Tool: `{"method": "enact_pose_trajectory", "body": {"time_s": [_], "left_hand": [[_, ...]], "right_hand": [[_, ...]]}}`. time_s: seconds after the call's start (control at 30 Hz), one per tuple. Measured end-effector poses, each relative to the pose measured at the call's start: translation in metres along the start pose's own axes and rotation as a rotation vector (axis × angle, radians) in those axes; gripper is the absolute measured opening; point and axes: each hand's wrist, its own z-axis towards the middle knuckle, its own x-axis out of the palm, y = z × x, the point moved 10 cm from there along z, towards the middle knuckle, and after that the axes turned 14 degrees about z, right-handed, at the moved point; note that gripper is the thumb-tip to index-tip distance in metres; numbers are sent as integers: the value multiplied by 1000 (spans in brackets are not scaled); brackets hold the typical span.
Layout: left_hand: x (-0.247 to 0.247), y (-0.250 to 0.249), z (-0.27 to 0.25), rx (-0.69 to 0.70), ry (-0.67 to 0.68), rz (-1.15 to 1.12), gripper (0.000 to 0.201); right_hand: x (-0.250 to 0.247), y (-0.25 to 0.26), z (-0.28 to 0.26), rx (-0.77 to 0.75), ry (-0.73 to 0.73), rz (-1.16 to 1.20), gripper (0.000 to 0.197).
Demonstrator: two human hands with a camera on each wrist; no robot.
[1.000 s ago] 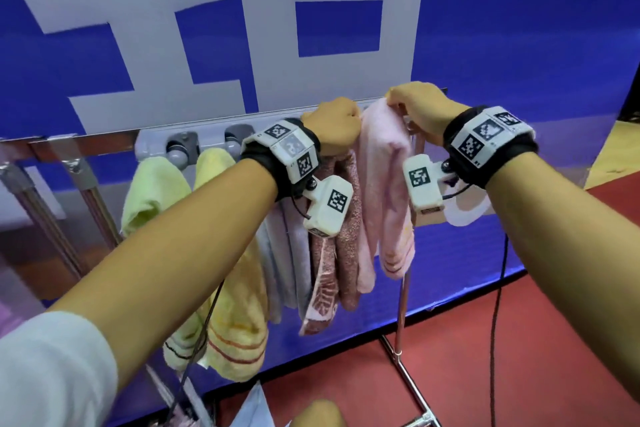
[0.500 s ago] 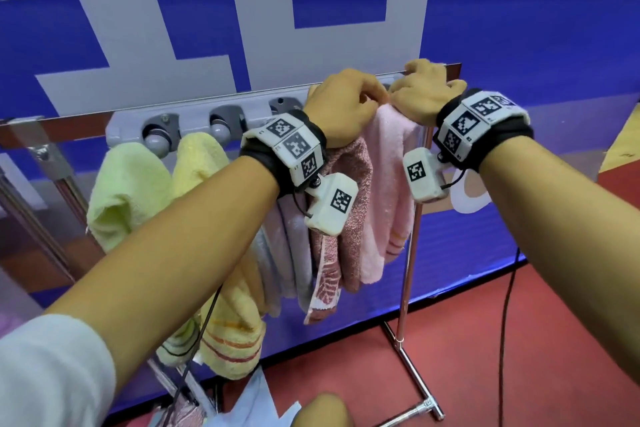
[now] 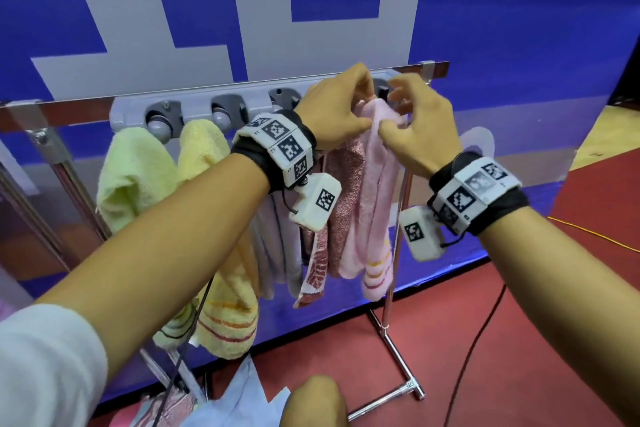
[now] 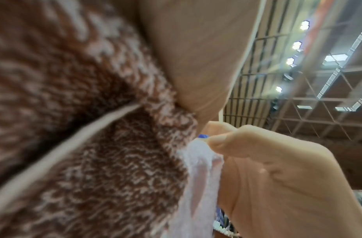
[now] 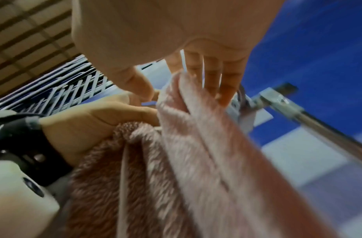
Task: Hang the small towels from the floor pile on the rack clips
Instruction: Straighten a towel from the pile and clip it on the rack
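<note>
Now both hands' grip pinching pink towel point(image 3: 372, 184) top at rack point(image 3: 242, 104), L hand point(image 3: 332, 114), R hand point(image 3: 420, 132).

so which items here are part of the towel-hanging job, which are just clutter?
Job: light pink terry towel, left hand, right hand, grey clip rail, hung towels: green, yellow, brown-pink.
Clutter: black cable, yellow cable.

Blue wall panel point(image 3: 519, 10) behind, with large pale grey block shapes point(image 3: 194, 10). Red floor point(image 3: 519, 340) below; yellow floor patch point(image 3: 609, 135) at far right. Black cable point(image 3: 474, 350) and thin yellow cable point(image 3: 595, 236) trail over floor. Wrist views look up: slatted brown ceiling point(image 4: 298, 112) with grid beams, row of bright hexagonal lamps point(image 4: 297, 45).
</note>
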Motion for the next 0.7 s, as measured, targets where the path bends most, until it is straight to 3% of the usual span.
{"method": "enact_pose_trajectory", "body": {"time_s": [0.13,0.2,0.33,0.47,0.6,0.7], "left_hand": [[-6,-13,-20,111,-41,209,43],[-7,-18,-31,144,-31,347,42],[-3,-13,-44,167,49,473,43],[-5,-10,-49,154,73,441,38],[-4,-10,-52,144,82,443,32],[-3,-11,-54,141,69,381,29]], "right_hand": [[23,-26,-33,187,39,1,86],[33,-43,-48,272,51,-49,89],[28,-82,-68,506,-40,-110,59],[6,-89,-72,510,-119,-258,27],[0,-89,-77,506,-138,-328,20],[13,-90,-88,535,-69,-300,24]]}}
